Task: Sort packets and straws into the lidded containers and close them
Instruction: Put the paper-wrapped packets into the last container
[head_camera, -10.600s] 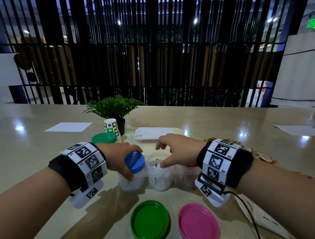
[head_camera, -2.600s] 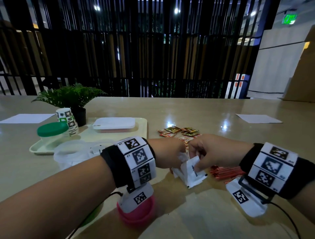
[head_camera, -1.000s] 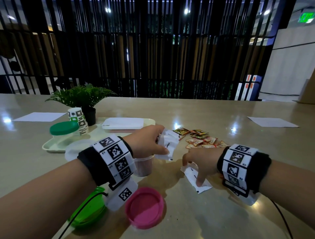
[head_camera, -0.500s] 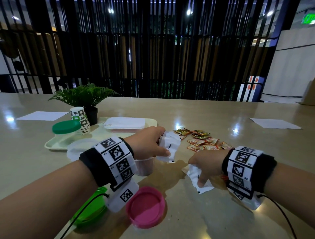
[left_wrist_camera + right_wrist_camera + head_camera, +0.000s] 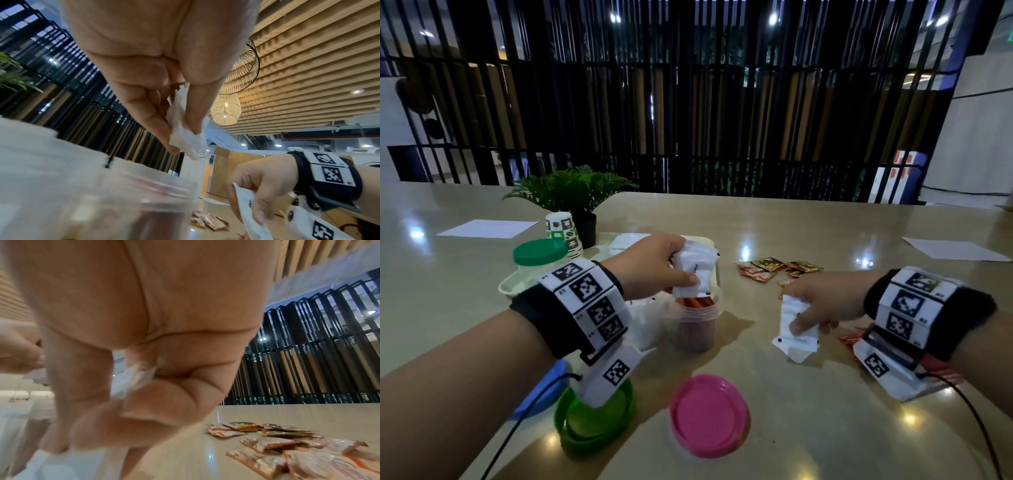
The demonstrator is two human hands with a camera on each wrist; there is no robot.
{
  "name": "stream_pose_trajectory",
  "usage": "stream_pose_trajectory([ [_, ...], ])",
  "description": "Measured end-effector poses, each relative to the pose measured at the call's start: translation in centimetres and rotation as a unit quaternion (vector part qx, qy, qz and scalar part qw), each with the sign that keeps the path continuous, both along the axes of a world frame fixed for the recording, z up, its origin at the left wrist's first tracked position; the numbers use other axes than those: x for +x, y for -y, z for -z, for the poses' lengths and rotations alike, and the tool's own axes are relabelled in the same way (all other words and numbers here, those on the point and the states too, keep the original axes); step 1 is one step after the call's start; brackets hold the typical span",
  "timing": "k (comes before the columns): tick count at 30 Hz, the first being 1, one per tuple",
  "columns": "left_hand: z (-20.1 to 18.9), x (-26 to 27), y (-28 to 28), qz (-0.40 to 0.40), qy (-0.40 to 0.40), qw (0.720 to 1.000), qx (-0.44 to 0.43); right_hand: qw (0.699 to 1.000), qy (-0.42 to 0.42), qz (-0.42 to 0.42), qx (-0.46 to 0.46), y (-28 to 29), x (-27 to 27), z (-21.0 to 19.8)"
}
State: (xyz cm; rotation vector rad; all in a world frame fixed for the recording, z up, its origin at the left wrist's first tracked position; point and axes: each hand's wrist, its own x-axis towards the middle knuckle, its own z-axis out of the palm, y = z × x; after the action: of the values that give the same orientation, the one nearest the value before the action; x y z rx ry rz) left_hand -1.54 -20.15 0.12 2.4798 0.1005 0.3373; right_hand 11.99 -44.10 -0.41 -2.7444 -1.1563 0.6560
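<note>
My left hand pinches a bunch of white packets just above a clear open container with red sticks inside. The left wrist view shows those white packets held between thumb and fingers over the container's rim. To the right, my right hand grips more white packets, lifted a little off the table; they show in the right wrist view as white packets. Orange and gold packets lie loose behind it. A pink lid and a green lid lie near me.
A cream tray at the left carries a green-lidded jar, a flat white box and a paper cup beside a potted plant. A blue lid lies under my left forearm. Red straws lie under my right wrist.
My right hand has lifted its white packets off the table. My left hand has moved its packets over the container's mouth.
</note>
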Motion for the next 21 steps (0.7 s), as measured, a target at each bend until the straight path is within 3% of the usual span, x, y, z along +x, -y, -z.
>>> stream_pose_trajectory([
  [8, -1.2, -2.9, -7.3, -0.073, 0.004, 0.996, -0.06, 0.998, -0.017, -0.002, 0.062, -2.8, -0.5, -1.3],
  [11, -1.1, -3.8, -9.5, -0.106, -0.01, 0.994, -0.008, 0.997, -0.018, -0.017, 0.078, -3.9, -1.2, -1.8],
  [16, -0.3, -4.5, -11.9, -0.153, -0.033, 0.976, 0.154, 0.993, -0.028, -0.032, 0.112, -5.7, -2.2, -2.2],
  [21, 0.2, -4.7, -12.7, -0.149, -0.07, 0.97, 0.181, 0.985, -0.035, -0.051, 0.163, -7.1, -3.1, -2.1],
])
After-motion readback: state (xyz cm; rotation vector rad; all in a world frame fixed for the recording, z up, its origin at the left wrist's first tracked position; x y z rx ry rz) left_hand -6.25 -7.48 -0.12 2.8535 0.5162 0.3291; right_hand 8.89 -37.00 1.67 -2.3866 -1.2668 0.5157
